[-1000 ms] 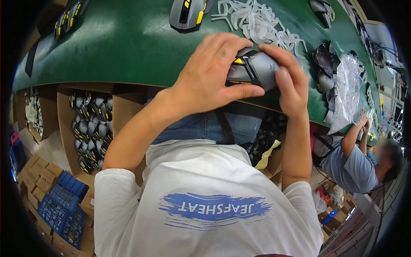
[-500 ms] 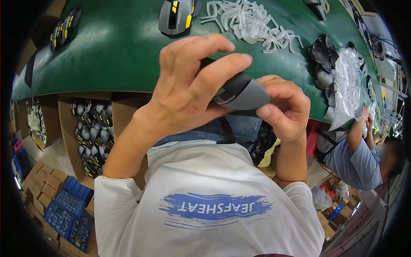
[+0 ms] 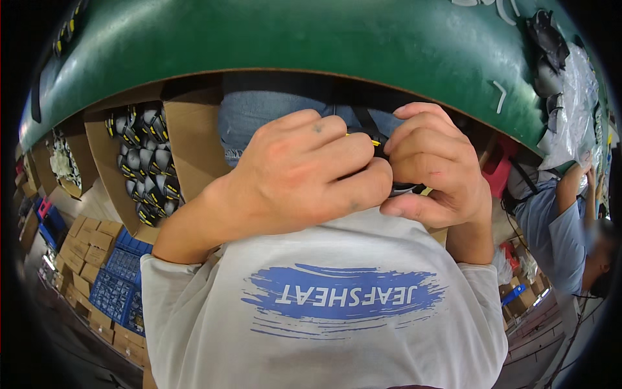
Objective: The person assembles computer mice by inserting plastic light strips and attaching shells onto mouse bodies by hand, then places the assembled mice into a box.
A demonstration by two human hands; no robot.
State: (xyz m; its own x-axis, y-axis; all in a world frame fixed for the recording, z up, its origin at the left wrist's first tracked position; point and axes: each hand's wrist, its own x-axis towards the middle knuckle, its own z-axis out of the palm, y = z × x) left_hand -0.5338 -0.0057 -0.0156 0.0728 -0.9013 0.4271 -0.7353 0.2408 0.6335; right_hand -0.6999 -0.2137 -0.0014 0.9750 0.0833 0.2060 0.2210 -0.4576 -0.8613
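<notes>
Close to my shirt, below the table's near edge, I hold a dark grey-and-black plastic shell with yellow accents [image 3: 375, 141]. Its shape resembles a computer mouse, and most of it is hidden by my fingers. My left hand [image 3: 311, 172] is wrapped round it from the left, knuckles up. On the other side, the curled fingers and thumb of my right hand [image 3: 440, 162] grip its right end. A small dark part shows between the two hands.
The green table [image 3: 272, 39] curves across the top. An L-shaped translucent piece [image 3: 499, 97] lies near its edge, with dark shells [image 3: 549, 78] and a clear plastic bag [image 3: 576, 104] farther right. At left stands a cardboard box [image 3: 100, 168] of similar shells. A person [image 3: 567, 207] sits at right.
Both hands have drawn the shell down off the table side toward my shirt. My left fingers have closed round it, and the view has shifted, pushing the translucent pieces up and right.
</notes>
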